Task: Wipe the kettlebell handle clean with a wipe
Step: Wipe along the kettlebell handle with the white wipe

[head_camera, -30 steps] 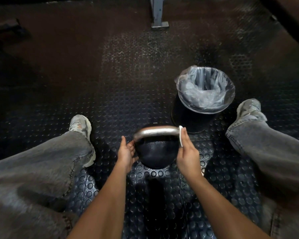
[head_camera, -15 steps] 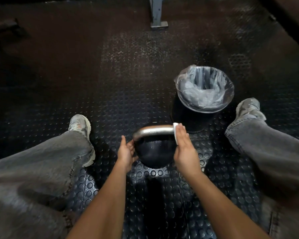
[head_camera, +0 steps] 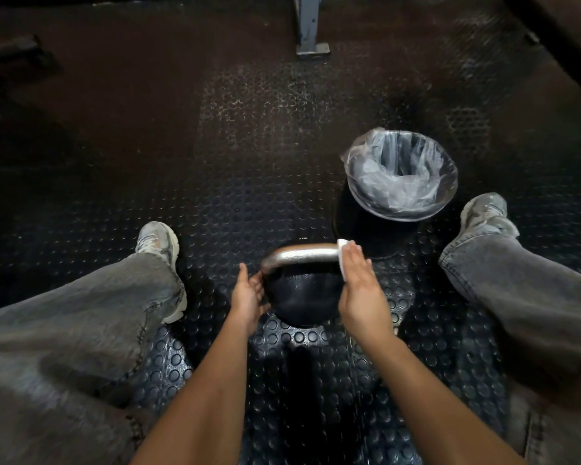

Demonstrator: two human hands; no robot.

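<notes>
A black kettlebell (head_camera: 299,297) stands on the studded rubber floor between my legs, its bare metal handle (head_camera: 302,255) running left to right across the top. My right hand (head_camera: 361,290) has straight fingers that press a white wipe (head_camera: 342,260) against the right end of the handle; the thumb is hidden. My left hand (head_camera: 247,293) rests flat against the left side of the ball with its palm turned inward, just below the handle's left bend.
A black bin (head_camera: 359,229) lined with a clear plastic bag stands just behind and right of the kettlebell. My left shoe (head_camera: 158,243) and right shoe (head_camera: 483,213) flank it. A grey metal post foot (head_camera: 311,25) stands far ahead.
My right hand slid the wipe a little to the left along the handle's right end. The left hand and the kettlebell stayed where they were.
</notes>
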